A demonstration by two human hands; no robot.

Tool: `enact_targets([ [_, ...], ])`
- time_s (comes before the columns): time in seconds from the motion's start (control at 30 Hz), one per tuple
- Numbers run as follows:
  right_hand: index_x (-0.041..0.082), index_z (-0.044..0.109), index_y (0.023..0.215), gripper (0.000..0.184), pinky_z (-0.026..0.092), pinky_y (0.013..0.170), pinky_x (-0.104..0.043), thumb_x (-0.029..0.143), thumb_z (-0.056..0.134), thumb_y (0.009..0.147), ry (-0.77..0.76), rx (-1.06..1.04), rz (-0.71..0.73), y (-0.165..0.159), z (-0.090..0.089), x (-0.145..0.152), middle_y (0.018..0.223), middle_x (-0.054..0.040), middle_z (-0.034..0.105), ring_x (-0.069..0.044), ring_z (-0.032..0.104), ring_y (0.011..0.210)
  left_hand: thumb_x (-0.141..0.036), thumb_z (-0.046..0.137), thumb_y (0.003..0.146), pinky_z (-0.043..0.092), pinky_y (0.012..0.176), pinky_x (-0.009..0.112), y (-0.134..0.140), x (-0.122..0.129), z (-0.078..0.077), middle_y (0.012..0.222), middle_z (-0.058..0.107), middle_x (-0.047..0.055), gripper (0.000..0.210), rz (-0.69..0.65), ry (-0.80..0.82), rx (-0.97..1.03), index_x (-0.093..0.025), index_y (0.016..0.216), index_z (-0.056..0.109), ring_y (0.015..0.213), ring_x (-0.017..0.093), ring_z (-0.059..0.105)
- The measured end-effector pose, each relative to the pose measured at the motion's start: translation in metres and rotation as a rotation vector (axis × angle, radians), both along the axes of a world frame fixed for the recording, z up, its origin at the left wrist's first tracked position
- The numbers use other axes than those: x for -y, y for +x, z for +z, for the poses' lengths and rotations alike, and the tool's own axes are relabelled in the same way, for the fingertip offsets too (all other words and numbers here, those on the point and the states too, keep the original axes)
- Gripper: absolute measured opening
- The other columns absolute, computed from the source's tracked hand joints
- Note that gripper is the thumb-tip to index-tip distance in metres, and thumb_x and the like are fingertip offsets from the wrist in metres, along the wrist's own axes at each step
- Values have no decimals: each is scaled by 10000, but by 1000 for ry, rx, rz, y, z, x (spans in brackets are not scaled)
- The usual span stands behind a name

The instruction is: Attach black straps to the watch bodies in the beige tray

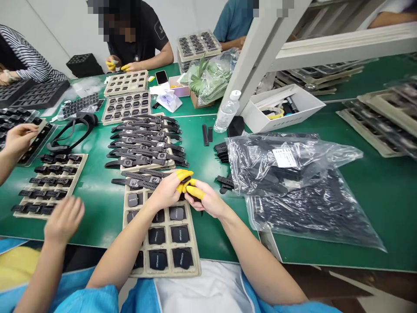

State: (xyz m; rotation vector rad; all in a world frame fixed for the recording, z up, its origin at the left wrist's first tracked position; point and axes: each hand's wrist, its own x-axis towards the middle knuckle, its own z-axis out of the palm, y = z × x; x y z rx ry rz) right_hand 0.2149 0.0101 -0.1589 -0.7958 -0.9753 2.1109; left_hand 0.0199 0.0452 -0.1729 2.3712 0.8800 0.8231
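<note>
My left hand (167, 189) and my right hand (206, 199), both in yellow finger cots, are closed together on a small black watch part (186, 180), mostly hidden by the fingers. Below them a beige tray (197, 265) holds square black watch bodies (157, 236) in its pockets. Several watches with black straps (140, 182) lie across the tray's far end. Beyond it, another tray is covered with rows of strapped watches (145, 145). Loose black straps (226, 181) lie to the right of my right hand.
Clear plastic bags of black straps (312, 208) lie on the right. Behind them stand a water bottle (228, 111) and a white box (285, 108). A co-worker's hands (63, 221) are at the left beside a watch tray (73, 182). Another person sits opposite.
</note>
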Motion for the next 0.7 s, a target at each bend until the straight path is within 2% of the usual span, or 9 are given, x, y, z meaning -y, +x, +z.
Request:
enact_targets([
  [0.23,216,501,899,302,152,375,-170,444,693,853,-33,46,3,3,0,-4,608,72,537,-33,218,401,-12,407,877,542,1121,452,-1,-2,5,1371,641,127,644,-31,36,-31,-205,1480,523,1329,245,598],
  [0.47,207,528,854,302,129,356,-166,452,693,793,-48,97,-85,3,4,-7,537,84,497,-28,186,379,-51,416,948,552,1110,456,1,-2,5,1353,647,131,548,-40,35,-18,-202,1463,526,1315,248,604],
  [0.7,212,527,847,331,94,345,-170,469,723,775,-76,107,-122,2,3,-4,508,83,487,-29,169,363,-76,420,947,544,1116,464,5,1,2,1340,650,134,513,-26,31,-33,-186,1437,526,1293,250,614],
])
